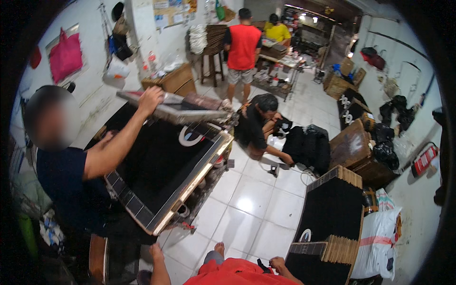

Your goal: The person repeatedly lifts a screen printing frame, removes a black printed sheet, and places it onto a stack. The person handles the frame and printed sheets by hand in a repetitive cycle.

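Note:
My left hand (156, 252) hangs low beside my red shirt (237, 275), near the printing table's front corner, fingers loosely apart and holding nothing visible. My right hand (277, 263) is at the shirt's right side, fingers curled; whatever they may hold is unclear. At left, a co-worker in a dark top (61, 175) grips the raised screen frame (194, 114) above a black panel with a white printed shape (156, 156) on the table (213, 152). At lower right stand boards stacked with black panels (323, 204), near my right hand.
Another co-worker (254, 128) crouches on the tiled floor (237, 199) beside black bundles (308, 147). Two people (242, 47) (278, 33) stand at a back table (285, 59). Wooden boxes (346, 147), white sacks (377, 242) and a red extinguisher (422, 161) line the right wall.

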### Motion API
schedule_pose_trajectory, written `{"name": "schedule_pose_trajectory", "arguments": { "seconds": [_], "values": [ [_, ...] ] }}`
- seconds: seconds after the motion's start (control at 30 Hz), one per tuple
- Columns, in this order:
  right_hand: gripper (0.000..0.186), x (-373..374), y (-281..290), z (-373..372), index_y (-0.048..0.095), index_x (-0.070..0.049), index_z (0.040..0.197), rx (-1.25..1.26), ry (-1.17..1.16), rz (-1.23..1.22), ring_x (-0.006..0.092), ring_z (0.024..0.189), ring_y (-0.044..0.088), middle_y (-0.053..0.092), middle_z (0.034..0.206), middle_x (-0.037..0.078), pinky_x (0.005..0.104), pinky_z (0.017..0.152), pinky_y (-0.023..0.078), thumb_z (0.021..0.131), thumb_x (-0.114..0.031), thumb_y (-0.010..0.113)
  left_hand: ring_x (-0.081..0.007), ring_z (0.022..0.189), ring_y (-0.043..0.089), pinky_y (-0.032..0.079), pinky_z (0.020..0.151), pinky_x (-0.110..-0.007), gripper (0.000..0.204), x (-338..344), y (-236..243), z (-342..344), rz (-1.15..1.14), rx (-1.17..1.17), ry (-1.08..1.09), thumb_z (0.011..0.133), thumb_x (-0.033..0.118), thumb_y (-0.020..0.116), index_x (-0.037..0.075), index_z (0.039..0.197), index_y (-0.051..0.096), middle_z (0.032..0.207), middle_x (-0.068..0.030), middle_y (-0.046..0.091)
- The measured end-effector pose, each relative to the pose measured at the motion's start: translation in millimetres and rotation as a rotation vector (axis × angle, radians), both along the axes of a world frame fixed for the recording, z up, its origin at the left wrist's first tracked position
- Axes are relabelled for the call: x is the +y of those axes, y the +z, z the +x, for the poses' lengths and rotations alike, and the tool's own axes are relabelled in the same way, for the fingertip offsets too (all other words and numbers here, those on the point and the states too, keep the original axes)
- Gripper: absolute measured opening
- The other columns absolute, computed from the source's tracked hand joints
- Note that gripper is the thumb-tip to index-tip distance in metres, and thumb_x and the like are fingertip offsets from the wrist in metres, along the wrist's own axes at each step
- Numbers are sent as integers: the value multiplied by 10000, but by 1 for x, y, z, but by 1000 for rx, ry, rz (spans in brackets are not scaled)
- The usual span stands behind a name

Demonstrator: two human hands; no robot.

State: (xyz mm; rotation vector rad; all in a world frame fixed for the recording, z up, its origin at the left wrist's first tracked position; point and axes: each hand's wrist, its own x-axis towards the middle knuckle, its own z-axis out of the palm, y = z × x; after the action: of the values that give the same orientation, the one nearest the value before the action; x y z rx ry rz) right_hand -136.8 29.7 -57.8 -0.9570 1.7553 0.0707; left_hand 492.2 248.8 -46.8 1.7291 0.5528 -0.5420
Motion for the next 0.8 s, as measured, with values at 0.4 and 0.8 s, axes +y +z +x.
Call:
{"name": "schedule_pose_trajectory", "arguments": {
  "seconds": [0.4, 0.8],
  "values": [
    [232, -148, 85, 441, 580, -10, 1044, -737, 234, -60, 156, 742, 599, 633, 879, 65, 299, 640, 494, 852, -140, 584, -116, 515, 483, 303, 426, -207, 138, -70, 122, 71, -134, 35, 177, 742, 113, 687, 83, 821, 578, 690, -20, 553],
    [133, -223, 114, 580, 611, -50, 908, -1630, -273, 409, 231, 794, 624, 639, 830, 80, 385, 785, 501, 777, -44, 634, -176, 713, 576, 443, 620, -280, 143, -76, 207, 33, -325, -13, -134, 795, 107, 660, 25, 855, 558, 810, -87, 598]
  ]
}}
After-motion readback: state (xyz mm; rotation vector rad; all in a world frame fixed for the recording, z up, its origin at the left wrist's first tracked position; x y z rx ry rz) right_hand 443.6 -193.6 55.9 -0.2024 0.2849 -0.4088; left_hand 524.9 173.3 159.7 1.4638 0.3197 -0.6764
